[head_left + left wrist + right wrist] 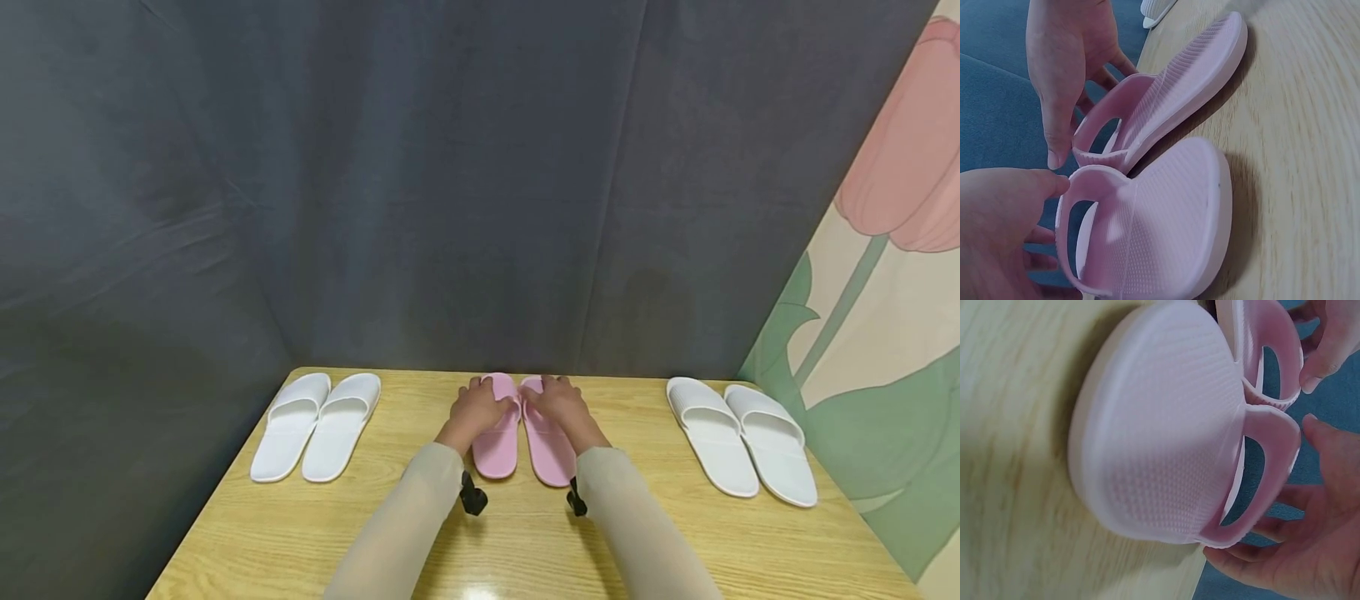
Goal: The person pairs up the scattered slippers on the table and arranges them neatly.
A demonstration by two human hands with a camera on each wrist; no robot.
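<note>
Two pink slippers lie side by side at the middle of the table's far edge, toes away from me. Over the strap of the left pink slipper (495, 454) is my left hand (478, 407), thumb at the inner side and fingers round the outer side. My right hand (561, 404) spans the strap of the right pink slipper (551, 458) the same way. In the right wrist view, the right thumb (1315, 428) is close to the strap's inner edge, and fingertips touch its outer end. Both heels face me, with ridged soles showing in the wrist views.
A pair of white slippers (341, 437) lies at the far left of the wooden table (517, 550), and another white pair (720, 450) at the right. A dark curtain (450, 183) hangs behind. The tulip-patterned wall (900, 350) borders the right side.
</note>
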